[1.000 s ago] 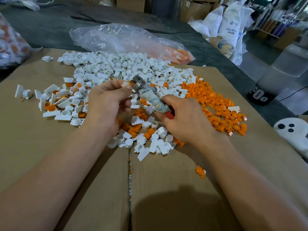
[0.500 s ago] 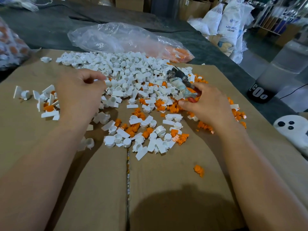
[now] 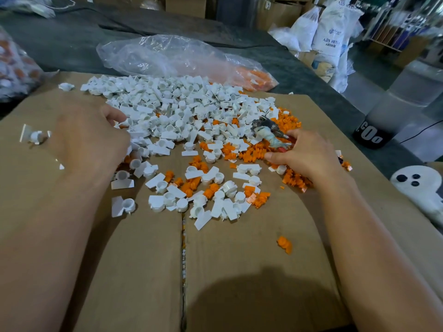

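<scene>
A large heap of white plastic caps [image 3: 172,104] covers the far half of a cardboard sheet [image 3: 239,271], with small orange plastic parts [image 3: 249,154] mixed in on the right. My right hand [image 3: 304,154] grips a metal tool [image 3: 268,133] with a cloth-wrapped, red handle, its head pointing up and left over the orange parts. My left hand [image 3: 93,137] lies at the heap's left edge, fingers curled among white caps; what they hold is hidden.
A clear plastic bag [image 3: 172,58] with orange parts in its right end lies behind the heap. Another bag of parts [image 3: 16,68] sits at the far left. A white object with black dots [image 3: 422,188] lies off the cardboard's right edge. White sacks [image 3: 328,37] stand beyond.
The hands, joined at the tool a second ago, have parted. My left hand moved left, then down to the heap's edge. My right hand carried the tool right and lowered it.
</scene>
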